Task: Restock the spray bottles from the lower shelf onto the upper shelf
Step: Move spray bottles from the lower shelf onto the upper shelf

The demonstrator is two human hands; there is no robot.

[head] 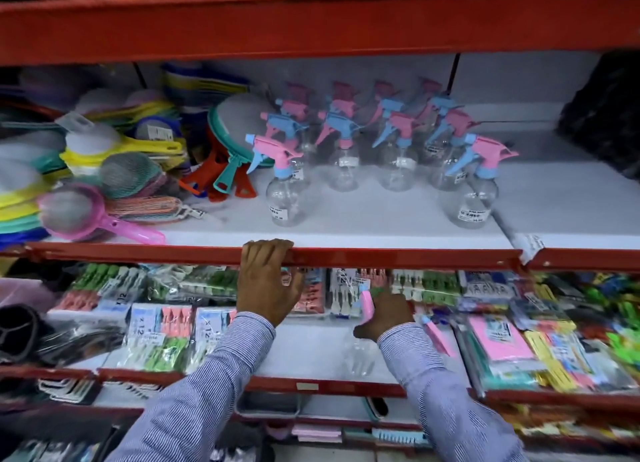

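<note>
Several clear spray bottles with pink and blue trigger heads stand in rows on the white upper shelf point(363, 216); the front ones are at the left point(285, 198) and the right point(474, 202). My left hand point(268, 285) hooks its fingers over the red front rail point(398, 257) of that shelf. My right hand point(384, 314) is down on the lower shelf point(311, 351), closed round the pink head of a clear spray bottle point(360, 356) that stands there. Another pink-headed bottle point(437, 335) lies just right of that hand.
Plastic strainers and scoops point(104, 171) crowd the left of the upper shelf. A dark bag point(606, 115) sits at its far right. Packs of clothes pegs point(162, 333) and other packets point(519, 340) flank the lower shelf's white gap. A red shelf point(311, 22) runs overhead.
</note>
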